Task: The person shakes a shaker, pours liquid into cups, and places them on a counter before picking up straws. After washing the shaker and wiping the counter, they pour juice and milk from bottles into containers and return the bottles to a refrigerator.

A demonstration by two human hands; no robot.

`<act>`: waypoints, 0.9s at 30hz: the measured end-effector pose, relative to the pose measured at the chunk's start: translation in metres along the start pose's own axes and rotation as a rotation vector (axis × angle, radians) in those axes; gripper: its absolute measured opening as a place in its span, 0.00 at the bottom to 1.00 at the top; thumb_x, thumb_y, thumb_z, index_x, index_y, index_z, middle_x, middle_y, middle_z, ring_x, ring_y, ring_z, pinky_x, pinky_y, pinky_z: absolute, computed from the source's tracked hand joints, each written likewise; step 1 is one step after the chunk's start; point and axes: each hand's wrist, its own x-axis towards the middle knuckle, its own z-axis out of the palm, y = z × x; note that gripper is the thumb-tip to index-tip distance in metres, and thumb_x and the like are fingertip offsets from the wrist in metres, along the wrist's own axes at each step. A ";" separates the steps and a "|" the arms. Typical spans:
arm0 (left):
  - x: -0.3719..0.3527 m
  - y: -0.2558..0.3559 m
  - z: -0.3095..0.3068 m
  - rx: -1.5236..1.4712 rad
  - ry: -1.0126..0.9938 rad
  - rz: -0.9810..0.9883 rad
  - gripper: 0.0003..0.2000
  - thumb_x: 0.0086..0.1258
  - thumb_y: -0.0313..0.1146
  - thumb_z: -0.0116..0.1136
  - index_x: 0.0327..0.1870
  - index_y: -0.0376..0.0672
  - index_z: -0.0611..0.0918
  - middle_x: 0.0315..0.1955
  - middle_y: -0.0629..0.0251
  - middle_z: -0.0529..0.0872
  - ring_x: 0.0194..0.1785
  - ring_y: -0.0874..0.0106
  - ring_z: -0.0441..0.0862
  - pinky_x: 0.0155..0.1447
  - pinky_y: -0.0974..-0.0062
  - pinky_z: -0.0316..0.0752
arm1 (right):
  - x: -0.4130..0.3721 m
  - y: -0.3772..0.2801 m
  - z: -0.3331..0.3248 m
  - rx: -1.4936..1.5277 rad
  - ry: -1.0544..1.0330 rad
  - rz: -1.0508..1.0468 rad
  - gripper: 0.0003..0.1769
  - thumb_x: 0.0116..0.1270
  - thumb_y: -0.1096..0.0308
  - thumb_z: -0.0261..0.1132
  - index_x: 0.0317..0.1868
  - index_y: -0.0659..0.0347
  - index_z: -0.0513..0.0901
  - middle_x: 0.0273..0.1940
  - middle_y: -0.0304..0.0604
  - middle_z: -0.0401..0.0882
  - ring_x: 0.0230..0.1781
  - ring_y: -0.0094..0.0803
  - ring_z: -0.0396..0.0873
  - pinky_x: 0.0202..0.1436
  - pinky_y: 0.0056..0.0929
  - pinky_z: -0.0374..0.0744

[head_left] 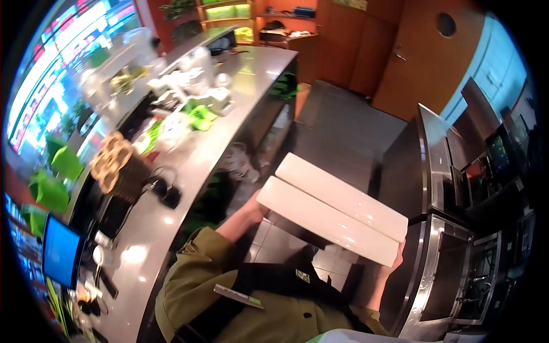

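Note:
Two long, white, glossy rectangular trays lie side by side in front of my body, held level at about waist height. My left hand grips their left end, with its fingers mostly hidden beneath. At the right end my right hand holds them from the side, its fingers also partly covered by the trays. Whether the trays carry anything underneath cannot be seen.
A long counter runs along my left, with plastic bags, a basket and a monitor on it. Stainless steel kitchen units stand close on my right. Ahead, the dark floor leads to a wooden door.

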 end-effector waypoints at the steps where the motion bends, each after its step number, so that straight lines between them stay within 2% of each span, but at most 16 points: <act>1: 0.042 0.001 0.014 0.005 0.006 -0.068 0.13 0.67 0.33 0.52 0.48 0.37 0.79 0.42 0.64 0.83 0.45 0.72 0.79 0.52 0.74 0.72 | 0.023 0.024 0.005 -0.009 0.045 -0.016 0.18 0.59 0.65 0.58 0.42 0.73 0.79 0.50 0.53 0.73 0.53 0.42 0.71 0.57 0.34 0.68; 2: 0.084 0.001 0.027 0.005 0.016 -0.129 0.13 0.67 0.33 0.53 0.48 0.37 0.79 0.42 0.63 0.83 0.45 0.72 0.79 0.51 0.74 0.73 | 0.049 0.048 0.012 -0.015 0.082 -0.038 0.18 0.59 0.65 0.58 0.43 0.73 0.79 0.50 0.53 0.73 0.54 0.42 0.71 0.56 0.34 0.68; 3: 0.122 0.003 0.039 0.023 -0.124 -0.089 0.13 0.67 0.32 0.53 0.48 0.37 0.79 0.43 0.62 0.83 0.44 0.71 0.79 0.51 0.73 0.73 | 0.081 0.070 0.016 -0.013 0.112 -0.067 0.18 0.59 0.65 0.58 0.43 0.73 0.79 0.51 0.53 0.73 0.54 0.41 0.71 0.56 0.33 0.68; 6: 0.217 0.023 0.083 0.044 -0.111 -0.018 0.13 0.67 0.33 0.53 0.48 0.38 0.79 0.43 0.62 0.82 0.45 0.71 0.79 0.51 0.73 0.73 | 0.172 0.106 0.035 0.029 0.117 0.042 0.18 0.59 0.65 0.58 0.45 0.72 0.78 0.52 0.53 0.72 0.53 0.40 0.72 0.56 0.33 0.69; 10: 0.334 0.060 0.154 0.035 -0.018 -0.061 0.14 0.67 0.35 0.52 0.48 0.38 0.79 0.44 0.63 0.82 0.48 0.73 0.77 0.54 0.74 0.70 | 0.297 0.172 0.057 -0.120 0.070 -0.056 0.21 0.60 0.61 0.58 0.46 0.72 0.78 0.51 0.52 0.72 0.53 0.39 0.72 0.56 0.33 0.68; 12: 0.403 0.064 0.172 0.051 -0.070 -0.021 0.14 0.67 0.36 0.51 0.49 0.38 0.79 0.45 0.64 0.82 0.49 0.74 0.77 0.55 0.75 0.69 | 0.351 0.222 0.072 -0.116 0.067 0.006 0.25 0.62 0.56 0.56 0.49 0.71 0.77 0.49 0.51 0.74 0.52 0.39 0.72 0.56 0.34 0.69; 14: 0.455 0.088 0.206 0.193 -0.089 -0.075 0.16 0.69 0.38 0.51 0.51 0.37 0.78 0.46 0.62 0.82 0.51 0.74 0.77 0.56 0.75 0.69 | 0.402 0.283 0.085 -0.094 0.074 -0.075 0.26 0.63 0.55 0.56 0.51 0.71 0.74 0.49 0.51 0.75 0.52 0.39 0.72 0.55 0.35 0.69; 15: 0.475 0.104 0.227 -0.011 -0.096 -0.141 0.17 0.70 0.41 0.50 0.52 0.38 0.77 0.48 0.63 0.81 0.51 0.73 0.76 0.55 0.75 0.70 | 0.425 0.314 0.090 -0.128 0.091 -0.082 0.27 0.63 0.54 0.56 0.53 0.71 0.74 0.50 0.51 0.75 0.52 0.39 0.72 0.55 0.36 0.70; 16: 0.509 0.117 0.241 0.013 -0.041 -0.133 0.18 0.71 0.43 0.49 0.53 0.40 0.77 0.50 0.64 0.80 0.51 0.74 0.76 0.55 0.75 0.70 | 0.448 0.343 0.100 -0.152 0.102 -0.085 0.28 0.63 0.53 0.56 0.54 0.70 0.73 0.50 0.51 0.74 0.52 0.39 0.72 0.55 0.37 0.70; 17: 0.538 0.132 0.253 0.107 -0.125 -0.074 0.19 0.71 0.44 0.48 0.54 0.41 0.76 0.50 0.66 0.80 0.51 0.74 0.76 0.55 0.76 0.70 | 0.470 0.361 0.107 -0.137 0.102 -0.086 0.30 0.63 0.52 0.56 0.55 0.70 0.72 0.52 0.52 0.74 0.52 0.40 0.73 0.55 0.37 0.71; 19: 0.601 0.160 0.287 0.052 -0.144 -0.125 0.21 0.70 0.50 0.47 0.53 0.44 0.77 0.45 0.69 0.81 0.45 0.76 0.77 0.48 0.78 0.72 | 0.513 0.393 0.116 -0.138 0.125 -0.075 0.31 0.64 0.51 0.56 0.57 0.70 0.71 0.53 0.53 0.73 0.53 0.40 0.73 0.55 0.38 0.71; 20: 0.653 0.159 0.290 0.230 -0.193 -0.183 0.22 0.70 0.52 0.47 0.53 0.45 0.77 0.45 0.68 0.81 0.44 0.75 0.78 0.45 0.78 0.73 | 0.534 0.408 0.123 -0.155 0.148 -0.057 0.31 0.64 0.51 0.56 0.57 0.70 0.71 0.53 0.53 0.73 0.53 0.40 0.73 0.55 0.38 0.72; 22: 0.724 0.174 0.328 0.147 -0.298 -0.203 0.22 0.70 0.53 0.46 0.51 0.45 0.78 0.41 0.69 0.82 0.37 0.79 0.78 0.37 0.81 0.73 | 0.575 0.435 0.133 -0.182 0.222 -0.026 0.31 0.64 0.51 0.56 0.57 0.70 0.71 0.53 0.53 0.73 0.53 0.41 0.73 0.55 0.38 0.72; 25: 0.820 0.181 0.389 0.016 -0.385 -0.175 0.22 0.70 0.53 0.47 0.51 0.44 0.78 0.39 0.70 0.83 0.35 0.82 0.78 0.36 0.83 0.73 | 0.645 0.484 0.152 -0.202 0.303 0.012 0.31 0.64 0.51 0.56 0.57 0.70 0.71 0.54 0.54 0.73 0.53 0.41 0.73 0.55 0.37 0.72; 26: 0.851 0.186 0.408 0.019 -0.420 -0.259 0.22 0.70 0.52 0.47 0.52 0.43 0.77 0.40 0.70 0.83 0.35 0.81 0.79 0.35 0.84 0.74 | 0.670 0.503 0.158 -0.206 0.325 0.018 0.31 0.64 0.51 0.56 0.58 0.70 0.70 0.54 0.54 0.73 0.53 0.41 0.73 0.55 0.37 0.72; 27: 0.897 0.175 0.419 0.078 -0.441 -0.249 0.22 0.70 0.51 0.47 0.54 0.42 0.76 0.43 0.68 0.82 0.39 0.79 0.80 0.39 0.82 0.76 | 0.696 0.523 0.159 -0.213 0.338 0.021 0.32 0.64 0.51 0.56 0.58 0.70 0.70 0.54 0.54 0.73 0.53 0.41 0.73 0.55 0.37 0.72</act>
